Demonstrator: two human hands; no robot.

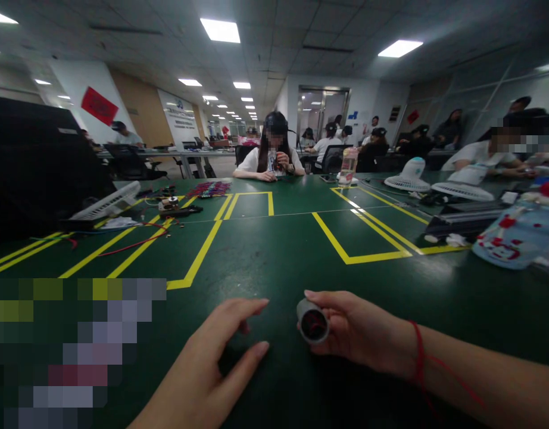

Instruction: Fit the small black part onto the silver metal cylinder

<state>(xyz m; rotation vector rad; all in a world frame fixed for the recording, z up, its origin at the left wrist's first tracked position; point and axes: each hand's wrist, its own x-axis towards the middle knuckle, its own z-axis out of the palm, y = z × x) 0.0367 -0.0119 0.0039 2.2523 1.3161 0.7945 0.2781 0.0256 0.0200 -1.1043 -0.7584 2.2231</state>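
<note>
My right hand (pixel 352 330) grips a short grey cylinder (pixel 305 313), tilted so that its round open end faces me. Inside the cylinder it is dark, with something reddish that I cannot make out. A red string is tied round my right wrist. To the left of the cylinder, and apart from it, my left hand (pixel 216 348) hovers over the green table (pixel 265 256) with thumb and fingers spread and nothing between them.
Yellow tape (pixel 377 257) marks outlines on the table. A light blue patterned bag (pixel 513 232) stands at the right, near white fans (pixel 408 179) and a clear bottle (pixel 347 170). Wires and small parts (pixel 169 205) lie at the left. A person (pixel 274 149) sits opposite.
</note>
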